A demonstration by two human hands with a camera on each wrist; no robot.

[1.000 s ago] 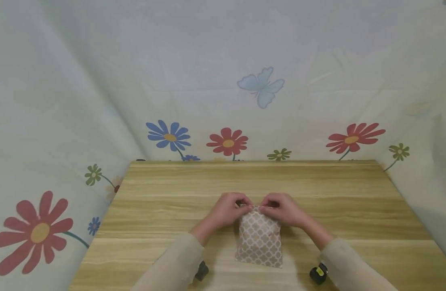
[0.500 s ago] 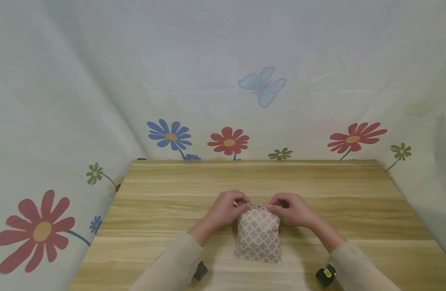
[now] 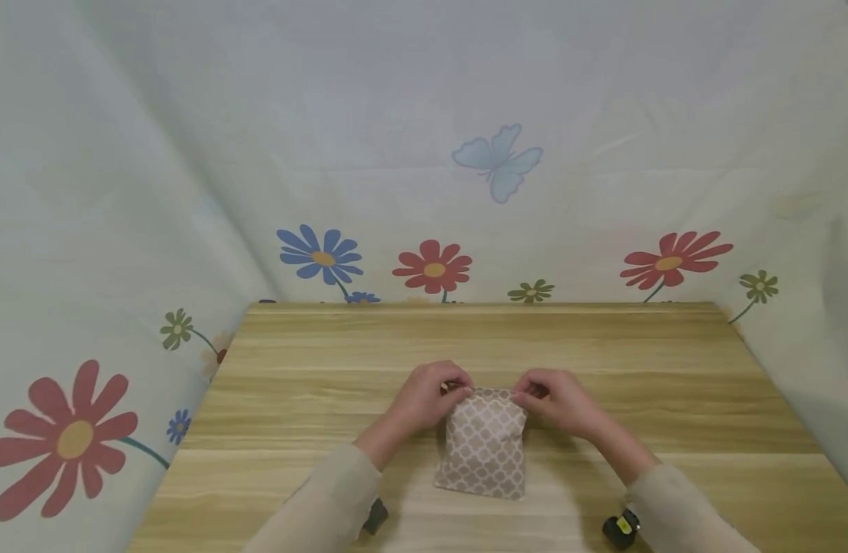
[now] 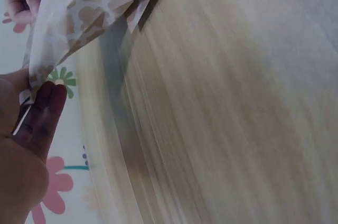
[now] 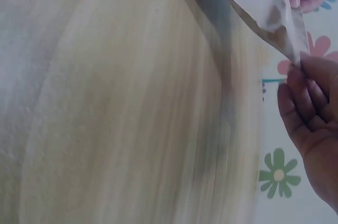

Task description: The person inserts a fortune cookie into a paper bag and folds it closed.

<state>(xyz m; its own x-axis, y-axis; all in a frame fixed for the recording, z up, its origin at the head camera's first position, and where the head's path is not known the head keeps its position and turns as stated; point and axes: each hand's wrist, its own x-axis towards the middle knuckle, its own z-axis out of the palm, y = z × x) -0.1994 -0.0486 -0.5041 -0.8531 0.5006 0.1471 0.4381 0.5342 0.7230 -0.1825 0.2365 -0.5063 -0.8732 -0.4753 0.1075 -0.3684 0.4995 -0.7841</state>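
Observation:
A small beige bag (image 3: 486, 447) with a white lattice pattern hangs between both hands, its bottom edge toward the person. At its top left corner, my left hand (image 3: 427, 393) pinches the edge between thumb and fingers. My right hand (image 3: 561, 399) pinches the top right corner the same way. The top edge runs fairly straight between the two grips. In the left wrist view the bag (image 4: 90, 10) slants above the wood, one lower corner sticking out. From the right wrist, the bag's corner (image 5: 288, 34) shows pinched at the thumb tip.
The wooden table (image 3: 313, 346) stretches around the hands. A pale curtain (image 3: 369, 107) printed with flowers and a butterfly stands behind and beside it. Small black devices sit by the sleeves, the right device (image 3: 621, 528) bearing a yellow label.
The right hand has shifted right along the top edge to the corner, and the left hand slightly left, so the grips are farther apart. The bag has moved a little left and away from the person.

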